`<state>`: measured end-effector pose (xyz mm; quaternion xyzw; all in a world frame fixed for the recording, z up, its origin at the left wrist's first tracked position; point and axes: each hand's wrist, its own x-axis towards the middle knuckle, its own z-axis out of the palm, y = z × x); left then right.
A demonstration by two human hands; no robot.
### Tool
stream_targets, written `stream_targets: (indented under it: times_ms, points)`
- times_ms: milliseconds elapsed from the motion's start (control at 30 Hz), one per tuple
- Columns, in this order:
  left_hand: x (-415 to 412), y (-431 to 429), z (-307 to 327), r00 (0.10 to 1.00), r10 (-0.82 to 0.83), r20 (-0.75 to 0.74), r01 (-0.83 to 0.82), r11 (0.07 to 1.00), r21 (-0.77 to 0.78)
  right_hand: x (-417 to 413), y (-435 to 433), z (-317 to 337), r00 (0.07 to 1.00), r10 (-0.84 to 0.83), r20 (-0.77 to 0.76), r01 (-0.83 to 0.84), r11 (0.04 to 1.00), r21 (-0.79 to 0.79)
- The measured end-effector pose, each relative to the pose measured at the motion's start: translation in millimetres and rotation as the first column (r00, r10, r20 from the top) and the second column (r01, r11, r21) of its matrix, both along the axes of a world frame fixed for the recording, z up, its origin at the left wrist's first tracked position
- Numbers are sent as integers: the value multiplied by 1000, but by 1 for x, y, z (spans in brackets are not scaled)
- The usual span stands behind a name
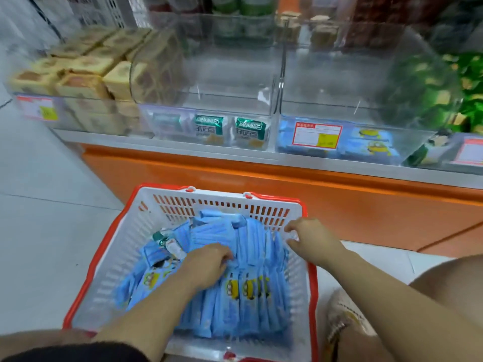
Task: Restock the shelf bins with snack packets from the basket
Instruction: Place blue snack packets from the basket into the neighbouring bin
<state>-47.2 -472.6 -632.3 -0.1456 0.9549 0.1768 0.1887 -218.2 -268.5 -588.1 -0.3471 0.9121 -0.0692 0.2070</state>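
A white basket with a red rim (167,205) stands on the floor in front of the shelf, filled with several blue snack packets (251,291) printed with yellow cartoon figures. My left hand (209,261) reaches into the middle of the pile, its fingers curled down round the tops of some blue packets. My right hand (311,237) hovers at the basket's right wall, finger and thumb apart just above the packets there, holding nothing I can see. On the shelf, a clear bin (366,121) with a red-framed price tag holds a few of the same blue packets (373,145).
The clear bin to the left (209,111) holds green-and-white packets (251,131). Further left are stacked tan boxes (78,74); green packets (467,84) lie at far right. An orange shelf base (339,205) runs behind the basket. One green-white packet (167,244) lies in the basket. My knee (444,283) is at right.
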Motion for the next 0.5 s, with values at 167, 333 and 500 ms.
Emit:
stream_targets:
  times_ms: [167, 333, 500]
  points:
    - [-2, 30, -31, 993, -40, 108, 45, 998, -49, -4, -5, -9, 999, -34, 13, 34, 999, -7]
    - [-9, 61, -42, 943, 76, 324, -22, 986, -166, 0, -5, -12, 1000, -29, -1, 29, 1000, 9]
    - [-6, 82, -49, 918, 177, 355, -150, 983, -104, 0, -1, -16, 1000, -30, 2, 30, 999, 10]
